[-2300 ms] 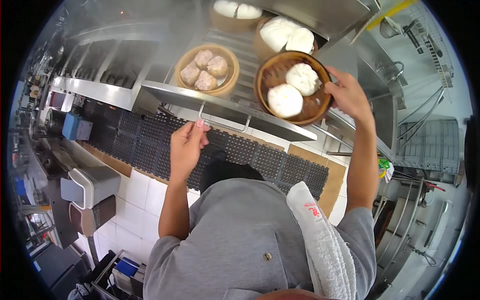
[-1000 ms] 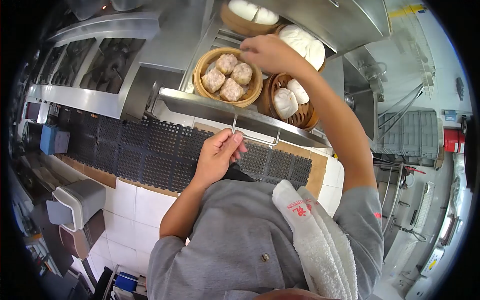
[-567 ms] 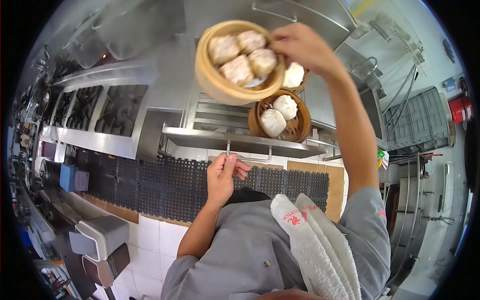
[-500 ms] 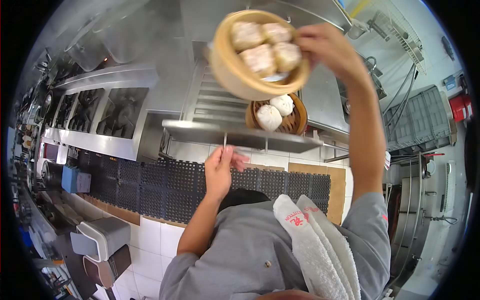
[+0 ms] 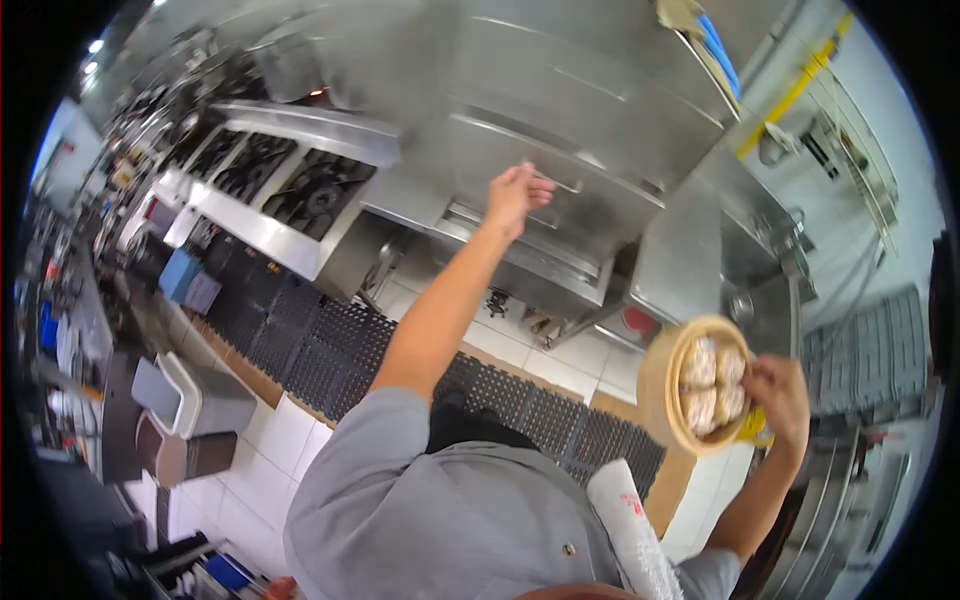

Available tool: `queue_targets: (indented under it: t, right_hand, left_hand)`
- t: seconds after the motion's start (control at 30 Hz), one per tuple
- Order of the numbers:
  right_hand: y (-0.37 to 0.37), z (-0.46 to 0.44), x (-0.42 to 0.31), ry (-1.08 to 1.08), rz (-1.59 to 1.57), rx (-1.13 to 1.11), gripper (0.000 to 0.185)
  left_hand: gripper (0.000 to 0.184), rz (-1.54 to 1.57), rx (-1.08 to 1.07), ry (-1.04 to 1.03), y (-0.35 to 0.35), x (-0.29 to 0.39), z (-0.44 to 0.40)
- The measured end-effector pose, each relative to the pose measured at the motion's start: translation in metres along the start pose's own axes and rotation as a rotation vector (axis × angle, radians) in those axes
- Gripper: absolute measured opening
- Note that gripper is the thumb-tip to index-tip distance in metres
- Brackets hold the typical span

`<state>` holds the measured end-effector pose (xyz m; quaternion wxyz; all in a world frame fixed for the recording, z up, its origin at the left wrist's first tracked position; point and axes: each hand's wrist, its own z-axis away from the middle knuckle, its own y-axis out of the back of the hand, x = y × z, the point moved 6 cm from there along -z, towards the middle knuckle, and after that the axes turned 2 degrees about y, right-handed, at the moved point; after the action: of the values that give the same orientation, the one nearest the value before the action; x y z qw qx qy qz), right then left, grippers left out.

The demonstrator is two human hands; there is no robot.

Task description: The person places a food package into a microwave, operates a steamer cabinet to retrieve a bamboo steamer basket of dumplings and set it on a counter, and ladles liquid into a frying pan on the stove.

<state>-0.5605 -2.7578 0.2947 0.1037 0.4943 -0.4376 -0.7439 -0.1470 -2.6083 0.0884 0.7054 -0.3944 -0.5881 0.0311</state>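
Observation:
My right hand (image 5: pixel 782 400) is closed on the rim of a round bamboo steamer basket (image 5: pixel 655 390) at the right. Several pale-topped dumplings (image 5: pixel 700 372) sit inside the tilted basket, facing the camera. Reaching forward, my left hand (image 5: pixel 518 197) has its fingers curled around the metal handle (image 5: pixel 568 186) of a stainless steel steamer cabinet door (image 5: pixel 610 205). That door stands closed. The basket with white buns is hidden from view.
A gas range (image 5: pixel 310 195) with several burners stands left of the cabinet. To the right are a steel counter (image 5: pixel 680 250) and a sink (image 5: pixel 745 300). Black rubber mats (image 5: pixel 340 350) cover part of the tiled floor. Grey crates (image 5: pixel 868 350) are stacked at far right.
The bamboo steamer basket has moved down and right in my right hand, away from the cabinet. My left hand has moved up and forward. The cabinet front is now shut, hiding the buns.

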Motion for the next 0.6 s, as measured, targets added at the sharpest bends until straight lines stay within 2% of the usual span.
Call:
queue_targets:
  t: [0.17,0.23,0.3,0.33,0.4,0.47,0.53,0.6]
  right_hand:
    - [-0.025,0.014,0.048,-0.055,-0.060,0.046,0.016]
    - [-0.039,0.013,0.047,-0.046,-0.083,0.037,0.016]
    - [-0.058,0.011,0.038,-0.061,-0.145,0.051,0.017]
    - [-0.071,0.008,0.031,-0.048,-0.137,0.042,0.017]
    - [-0.101,0.004,0.013,0.020,-0.104,0.022,0.017]
    - [-0.142,0.000,-0.024,0.039,-0.153,-0.031,0.017]
    - [-0.196,-0.001,-0.069,0.146,-0.082,-0.109,0.016]
    - [-0.261,-0.002,-0.113,0.236,-0.046,-0.192,0.016]
  left_hand:
    - [0.028,0.011,0.043,0.014,-0.009,-0.001,-0.039]
    - [0.028,-0.002,0.062,0.042,-0.008,-0.007,-0.045]
    - [0.029,0.138,0.046,0.082,-0.004,-0.015,-0.044]
    - [0.028,0.080,0.082,0.108,-0.004,-0.006,-0.027]
    - [0.027,-0.146,-0.031,0.127,0.000,0.016,0.036]
    - [0.030,-0.373,-0.381,0.173,0.021,0.029,0.117]
    - [0.042,-0.466,-0.539,0.265,0.073,0.039,0.206]
    - [0.044,-0.451,-0.374,0.413,0.144,0.060,0.288]
